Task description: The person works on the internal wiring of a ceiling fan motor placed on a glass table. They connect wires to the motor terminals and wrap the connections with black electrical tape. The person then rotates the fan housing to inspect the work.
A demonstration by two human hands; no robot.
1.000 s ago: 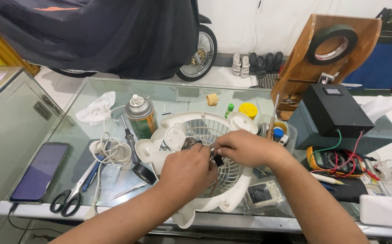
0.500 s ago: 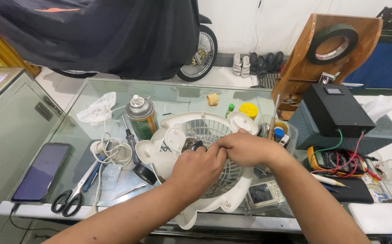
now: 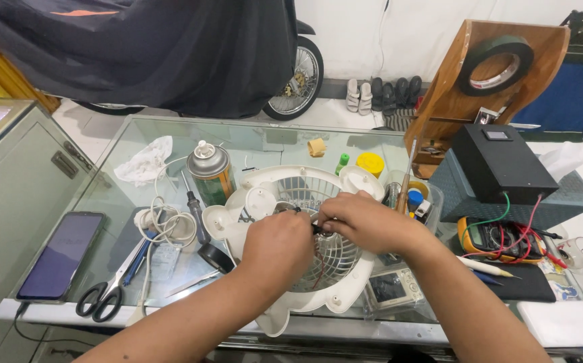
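Two hands met over the centre of a white plastic fan housing with a round grille (image 3: 335,259), which lay flat on the glass-topped table (image 3: 264,138), near its front edge. Left hand (image 3: 279,243) was curled over the hub of the grille, its fingers bent inward and hiding what they pinched. Right hand (image 3: 359,220) came in from the other side, its fingertips (image 3: 323,218) drawn close together around a small dark part at the hub; what that part was could not be told. Thin red and dark wires (image 3: 318,269) ran down across the grille below the knuckles. Just left of the housing stood a green spray can with a silver top (image 3: 209,173), with a black-handled screwdriver (image 3: 196,214) and a coiled white cable (image 3: 164,225) beside it. Farther left lay black-handled scissors (image 3: 107,292) and a dark smartphone (image 3: 61,255). Off to the right sat a black box (image 3: 503,161) above a multimeter with red and green leads (image 3: 500,236).
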